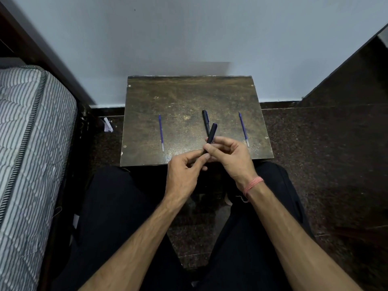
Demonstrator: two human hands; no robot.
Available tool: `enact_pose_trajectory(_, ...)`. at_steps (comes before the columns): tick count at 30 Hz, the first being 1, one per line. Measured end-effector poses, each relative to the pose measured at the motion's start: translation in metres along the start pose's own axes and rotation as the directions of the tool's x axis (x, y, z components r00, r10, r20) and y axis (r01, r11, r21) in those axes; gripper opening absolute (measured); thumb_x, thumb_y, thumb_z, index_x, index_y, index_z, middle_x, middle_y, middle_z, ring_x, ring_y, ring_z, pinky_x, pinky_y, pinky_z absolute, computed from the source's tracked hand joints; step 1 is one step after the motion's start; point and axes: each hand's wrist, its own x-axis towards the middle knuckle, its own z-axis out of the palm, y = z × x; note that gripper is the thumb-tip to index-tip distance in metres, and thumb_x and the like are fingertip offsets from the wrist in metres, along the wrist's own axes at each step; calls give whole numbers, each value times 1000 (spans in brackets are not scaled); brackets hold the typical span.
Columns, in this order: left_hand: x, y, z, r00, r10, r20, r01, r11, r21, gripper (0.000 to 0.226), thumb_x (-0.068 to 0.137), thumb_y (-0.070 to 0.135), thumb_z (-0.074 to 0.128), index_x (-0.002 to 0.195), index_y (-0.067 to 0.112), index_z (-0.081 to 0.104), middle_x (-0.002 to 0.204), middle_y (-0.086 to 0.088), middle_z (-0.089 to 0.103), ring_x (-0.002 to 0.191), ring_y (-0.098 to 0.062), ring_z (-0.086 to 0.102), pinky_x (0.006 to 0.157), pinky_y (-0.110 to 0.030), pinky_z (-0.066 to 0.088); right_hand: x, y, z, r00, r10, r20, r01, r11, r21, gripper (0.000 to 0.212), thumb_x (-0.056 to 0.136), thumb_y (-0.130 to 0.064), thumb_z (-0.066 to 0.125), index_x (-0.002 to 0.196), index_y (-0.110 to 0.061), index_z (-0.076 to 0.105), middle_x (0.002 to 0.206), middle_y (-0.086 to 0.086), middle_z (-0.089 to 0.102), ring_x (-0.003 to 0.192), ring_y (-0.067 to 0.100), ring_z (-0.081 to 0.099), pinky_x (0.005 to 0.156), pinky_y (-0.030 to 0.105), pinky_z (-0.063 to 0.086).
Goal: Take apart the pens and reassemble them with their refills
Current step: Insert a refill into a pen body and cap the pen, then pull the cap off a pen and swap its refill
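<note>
i hold one dark pen (210, 138) in both hands, just above the near edge of the small brown table (189, 95). my left hand (184, 171) pinches its lower end between thumb and fingertips; my right hand (228, 154) curls round the barrel a little higher, with the pen's far end slanting up toward the table's middle. the second dark pen (205, 120) lies on the table just behind it, pointing at the far edge. one blue refill (161, 132) lies toward the left edge, another blue refill (243, 128) toward the right edge, both well apart from the pens.

i judge this to be the taking apart of the first pen: the two grips look set to twist or pull the ends against each other. whether a joint has opened yet i cannot tell; my fingers hide it. next i need a firm counter-turn, keeping the pieces over the table so nothing small drops to the floor.
</note>
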Motion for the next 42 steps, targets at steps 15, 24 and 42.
enact_pose_trajectory(15, 50, 34, 16, 962, 54, -267, 87, 868, 489, 28, 88, 62, 84, 84, 35, 81, 72, 21, 79, 74, -2, 79, 77, -37, 68, 74, -11, -25, 916, -341, -212, 82, 674, -734, 23, 98, -28, 76, 119, -21, 83, 93, -7, 83, 86, 12, 78, 92, 31, 61)
enact_pose_trajectory(24, 89, 57, 30, 982, -15, -190, 171, 507, 845, 43, 90, 60, 76, 96, 18, 83, 107, -9, 83, 110, -40, 79, 86, -43, 59, 79, -18, -8, 919, -354, -174, 14, 469, -883, 20, 91, -35, 84, 103, -20, 84, 90, 0, 82, 90, 29, 78, 84, 35, 60)
enact_pose_trajectory(42, 23, 41, -19, 990, -2, -140, 82, 818, 570, 5, 97, 27, 77, 94, 31, 74, 77, 10, 83, 68, -12, 80, 77, -43, 69, 32, -20, 1, 859, -478, -186, 113, 530, -840, 22, 103, -42, 69, 114, -25, 80, 99, -8, 78, 81, 11, 74, 77, 27, 53)
